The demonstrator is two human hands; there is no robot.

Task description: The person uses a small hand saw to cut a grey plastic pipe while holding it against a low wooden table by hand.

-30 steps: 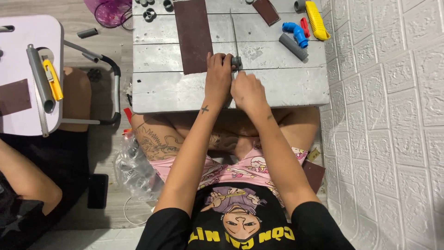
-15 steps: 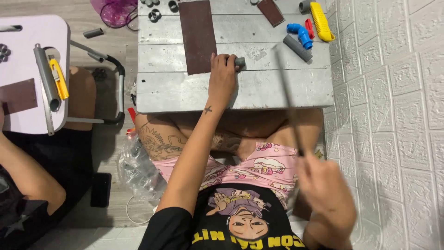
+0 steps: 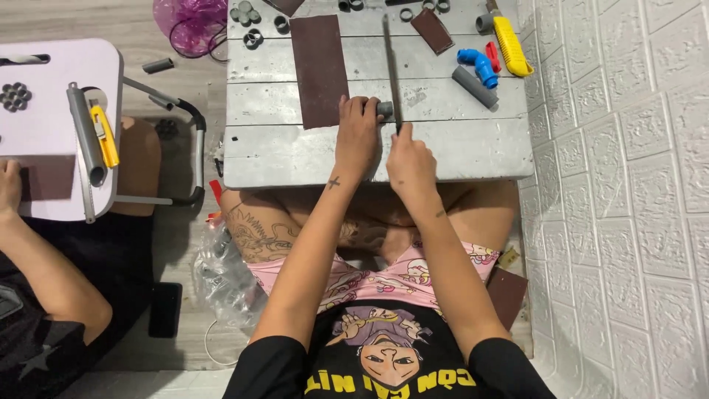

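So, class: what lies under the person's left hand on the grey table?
Under the left hand a short grey pipe piece sticks out, beside the brown sandpaper sheet. The rest of the pipe is covered by the fingers.

A grey plank table [image 3: 295, 151] carries a brown sandpaper sheet [image 3: 319, 70], grey rings [image 3: 252, 37], a blue elbow [image 3: 478, 65], a yellow tool [image 3: 511, 46] and a grey pipe [image 3: 473, 86].

A grey plank table [image 3: 295, 159] stands on wood-look flooring [image 3: 88, 22] beside a white embossed wall [image 3: 628, 222].
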